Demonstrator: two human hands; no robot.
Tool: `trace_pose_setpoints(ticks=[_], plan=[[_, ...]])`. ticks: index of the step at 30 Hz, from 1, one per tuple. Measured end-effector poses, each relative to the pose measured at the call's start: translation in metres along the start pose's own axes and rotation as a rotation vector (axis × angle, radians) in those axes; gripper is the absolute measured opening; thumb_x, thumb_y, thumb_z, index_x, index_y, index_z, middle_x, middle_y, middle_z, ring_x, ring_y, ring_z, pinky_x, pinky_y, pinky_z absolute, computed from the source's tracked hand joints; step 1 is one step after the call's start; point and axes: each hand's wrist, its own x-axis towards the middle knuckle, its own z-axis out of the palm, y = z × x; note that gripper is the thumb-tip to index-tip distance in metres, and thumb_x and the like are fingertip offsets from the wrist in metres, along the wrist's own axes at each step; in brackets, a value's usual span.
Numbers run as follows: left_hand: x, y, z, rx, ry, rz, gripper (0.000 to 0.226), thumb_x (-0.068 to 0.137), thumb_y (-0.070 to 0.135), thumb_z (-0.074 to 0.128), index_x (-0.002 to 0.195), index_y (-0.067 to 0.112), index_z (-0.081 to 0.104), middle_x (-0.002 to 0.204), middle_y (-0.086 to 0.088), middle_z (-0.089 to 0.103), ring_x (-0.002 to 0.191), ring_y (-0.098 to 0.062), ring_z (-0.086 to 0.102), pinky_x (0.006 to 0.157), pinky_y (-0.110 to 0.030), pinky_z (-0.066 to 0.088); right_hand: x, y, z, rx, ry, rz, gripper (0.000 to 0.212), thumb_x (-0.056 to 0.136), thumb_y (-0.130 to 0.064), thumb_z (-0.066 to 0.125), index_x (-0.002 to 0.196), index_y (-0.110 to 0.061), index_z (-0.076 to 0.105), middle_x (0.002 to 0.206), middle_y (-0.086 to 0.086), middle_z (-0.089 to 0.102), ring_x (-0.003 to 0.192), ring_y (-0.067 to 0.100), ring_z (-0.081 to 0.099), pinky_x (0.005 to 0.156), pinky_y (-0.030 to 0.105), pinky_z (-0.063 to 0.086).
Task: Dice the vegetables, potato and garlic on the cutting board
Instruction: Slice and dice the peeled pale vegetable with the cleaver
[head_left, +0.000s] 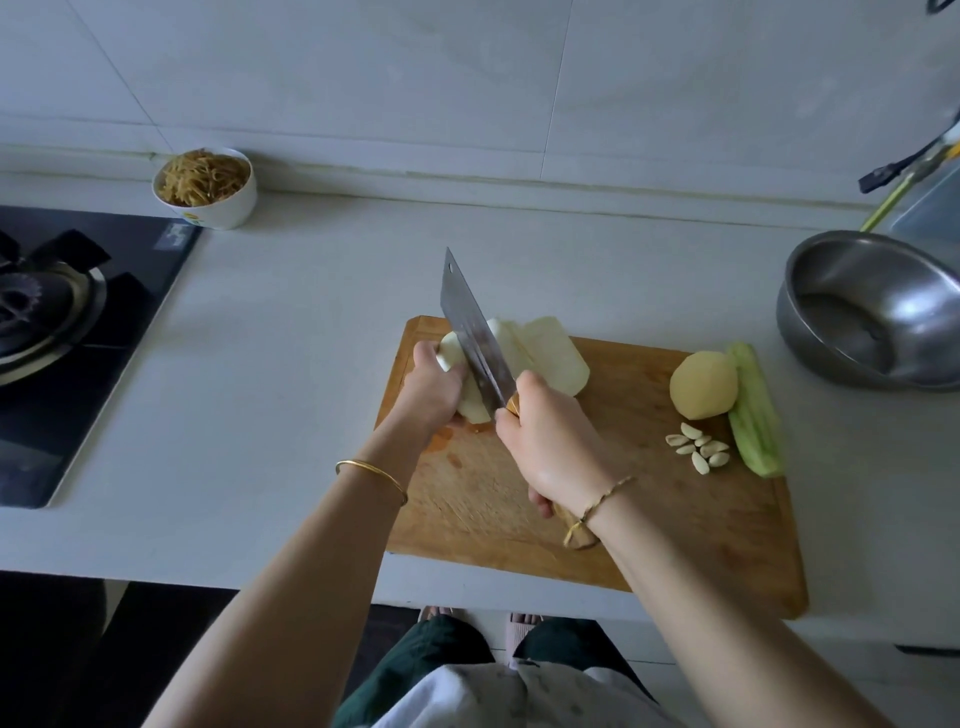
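Gas hob (57, 332), 9 o'clock. White bowl (205, 188) of shredded food, 11 o'clock. Cutting board (691, 530), centre. Left hand (434, 387) curled over pale peeled vegetable (545, 353) at board's 11 o'clock. Right hand (550, 441) closed around cleaver (475, 332) handle, blade on vegetable. Potato (704, 384), garlic cloves (698, 447), green stalk (756, 415) at 2 o'clock. Steel bowl (878, 312), 3 o'clock.

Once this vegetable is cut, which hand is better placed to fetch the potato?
Probably the left hand: it only steadies the pale vegetable, while the right hand grips the cleaver. The potato lies on the right, though, so it must reach across.
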Motion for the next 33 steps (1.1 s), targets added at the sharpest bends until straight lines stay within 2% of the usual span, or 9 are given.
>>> trace_pose_setpoints(ticks=[3,9,13,16,23,25,27,30,33], plan=[[0.0,0.0,0.001,0.013,0.002,-0.009,0.035,0.101,0.027,0.039,0.133,0.019,0.029,0.111,-0.015,0.055,0.077,-0.028,0.066,0.073,-0.049,0.058,0.011,-0.001,0.005,-0.013,-0.008,-0.005,0.011,0.1,-0.019,0.039,0.094,-0.01,0.038,0.073,0.005,0.049,0.045,0.017,0.047,0.045,0.039,0.048],[0.003,0.001,0.002,0.045,0.001,0.003,0.037,0.101,0.029,0.039,0.135,0.021,0.028,0.116,-0.017,0.053,0.08,-0.032,0.066,0.067,-0.044,0.06,0.009,0.012,0.009,0.021,-0.024,0.005,0.013,0.101,-0.021,0.039,0.091,-0.013,0.038,0.073,0.01,0.056,0.028,0.015,0.047,0.031,0.025,0.041],[0.003,-0.002,0.002,0.026,-0.025,-0.009,0.036,0.1,0.031,0.041,0.132,0.024,0.029,0.119,-0.016,0.051,0.087,-0.032,0.065,0.055,-0.035,0.056,0.022,0.016,0.026,-0.02,-0.038,0.039,0.01,0.101,-0.016,0.037,0.091,-0.015,0.036,0.077,0.012,0.058,0.037,0.022,0.052,0.033,0.031,0.045],[0.004,-0.003,0.001,0.015,-0.031,-0.01,0.034,0.099,0.03,0.042,0.131,0.024,0.03,0.117,-0.014,0.052,0.086,-0.03,0.065,0.063,-0.039,0.059,0.024,0.018,0.034,0.027,-0.059,0.06,0.005,0.101,-0.017,0.037,0.097,-0.014,0.038,0.077,0.013,0.059,0.04,0.024,0.054,0.034,0.031,0.047],[0.003,-0.003,0.003,0.013,-0.035,0.008,0.04,0.098,0.031,0.043,0.134,0.025,0.028,0.122,-0.013,0.048,0.087,-0.029,0.065,0.066,-0.04,0.06,0.035,0.027,0.042,0.16,-0.1,0.065,0.011,0.102,-0.022,0.039,0.106,-0.012,0.04,0.077,0.012,0.058,0.039,0.02,0.052,0.03,0.026,0.041],[0.003,-0.002,0.003,0.014,-0.033,0.0,0.04,0.098,0.029,0.042,0.135,0.025,0.026,0.123,-0.013,0.047,0.09,-0.031,0.064,0.061,-0.036,0.059,0.034,0.034,0.041,0.207,-0.1,0.057,0.015,0.102,-0.025,0.039,0.107,-0.011,0.04,0.073,0.008,0.056,0.037,0.016,0.051,0.032,0.026,0.043],[0.003,-0.001,0.001,-0.002,-0.03,-0.023,0.04,0.1,0.025,0.041,0.136,0.024,0.025,0.116,-0.013,0.05,0.086,-0.031,0.065,0.056,-0.031,0.057,0.032,0.041,0.041,0.215,-0.082,0.037,0.019,0.102,-0.027,0.039,0.108,-0.009,0.042,0.07,0.004,0.055,0.038,0.011,0.05,0.037,0.026,0.045],[0.004,-0.002,-0.007,-0.056,-0.053,-0.042,0.04,0.101,0.024,0.041,0.138,0.025,0.024,0.093,-0.006,0.052,0.079,-0.03,0.067,0.067,-0.04,0.059,0.031,0.05,0.042,0.299,-0.089,0.016,0.012,0.101,-0.025,0.039,0.102,-0.013,0.042,0.064,0.004,0.053,0.032,0.01,0.048,0.036,0.025,0.044],[0.003,-0.007,-0.012,-0.07,-0.094,-0.036,0.042,0.101,0.024,0.042,0.139,0.027,0.024,0.095,-0.006,0.052,0.077,-0.028,0.066,0.065,-0.037,0.059,0.029,0.053,0.033,0.487,-0.116,0.028,0.01,0.098,-0.021,0.045,0.093,-0.013,0.044,0.055,0.007,0.048,0.03,0.015,0.043,0.033,0.023,0.037]])
